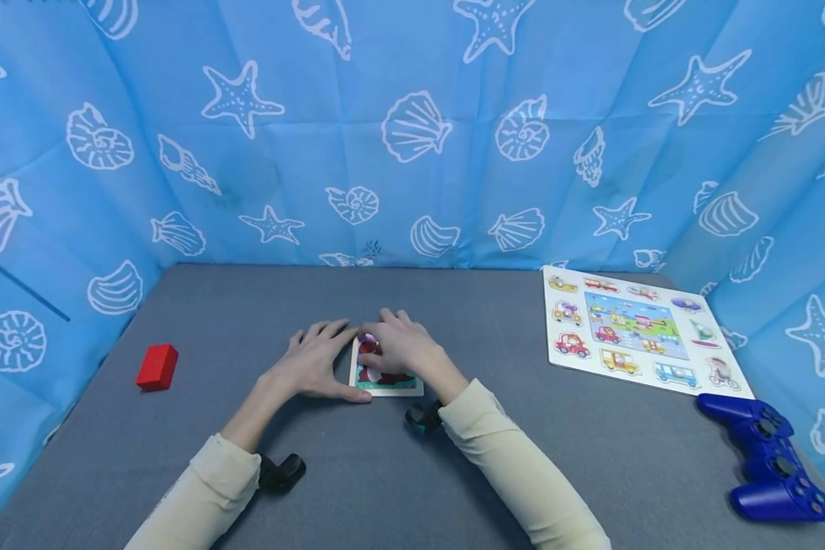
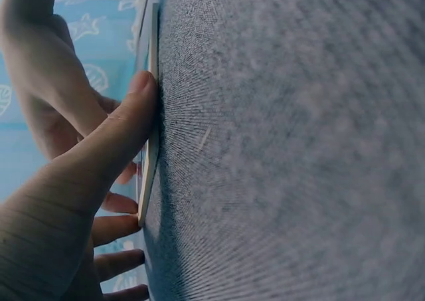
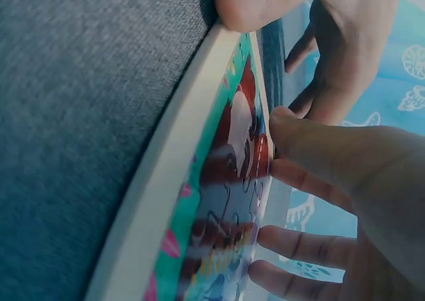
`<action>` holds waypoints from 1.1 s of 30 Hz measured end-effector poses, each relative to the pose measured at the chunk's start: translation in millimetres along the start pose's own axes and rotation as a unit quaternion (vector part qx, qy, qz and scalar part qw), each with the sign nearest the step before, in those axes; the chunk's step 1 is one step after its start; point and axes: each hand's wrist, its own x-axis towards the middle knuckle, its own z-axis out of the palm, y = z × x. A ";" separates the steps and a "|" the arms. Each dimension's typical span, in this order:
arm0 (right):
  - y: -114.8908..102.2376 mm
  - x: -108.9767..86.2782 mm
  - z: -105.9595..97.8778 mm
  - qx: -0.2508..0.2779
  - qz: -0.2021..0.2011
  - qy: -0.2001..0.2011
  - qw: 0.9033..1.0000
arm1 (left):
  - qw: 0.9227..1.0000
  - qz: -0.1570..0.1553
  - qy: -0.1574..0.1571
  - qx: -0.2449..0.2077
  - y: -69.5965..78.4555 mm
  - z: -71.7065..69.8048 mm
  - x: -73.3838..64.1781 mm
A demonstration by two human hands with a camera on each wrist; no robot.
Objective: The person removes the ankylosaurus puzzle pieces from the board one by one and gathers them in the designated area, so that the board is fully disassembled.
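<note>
A small framed jigsaw puzzle [image 1: 390,389] with a pale rim and a red-brown picture lies on the grey table between the hands. My left hand [image 1: 314,364] holds its left side, thumb on the near edge and index finger by the far corner. My right hand [image 1: 406,347] reaches over the puzzle from the right. In the right wrist view, its thumb and fingertips touch the picture [image 3: 226,201] and the far rim, and joint lines show between the pieces. The right hand hides part of the picture from the head view.
A red block [image 1: 156,367] sits at the left. At the right lie a white vehicle puzzle board [image 1: 557,305] and a blue game controller [image 1: 766,458] beside its near corner. A blue curtain [image 1: 385,191] with shell prints surrounds the table [image 1: 357,489].
</note>
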 end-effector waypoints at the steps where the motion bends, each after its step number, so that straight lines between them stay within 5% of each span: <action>1: -0.6 0.9 -0.1 -0.006 0.001 -0.001 1.000 | 1.000 0.000 0.000 0.002 0.1 -0.3 0.2; 10: -1.9 6.2 1.3 -0.031 0.005 0.000 1.000 | 1.000 -0.006 -0.001 0.006 0.6 -0.6 0.4; 22: 1.6 12.3 -0.1 0.041 0.008 -0.043 0.998 | 1.000 -0.008 0.008 -0.001 -0.5 1.5 0.7; 33: 2.2 19.2 3.1 0.045 -0.008 -0.024 0.999 | 1.000 -0.011 0.010 -0.008 -0.7 2.1 0.3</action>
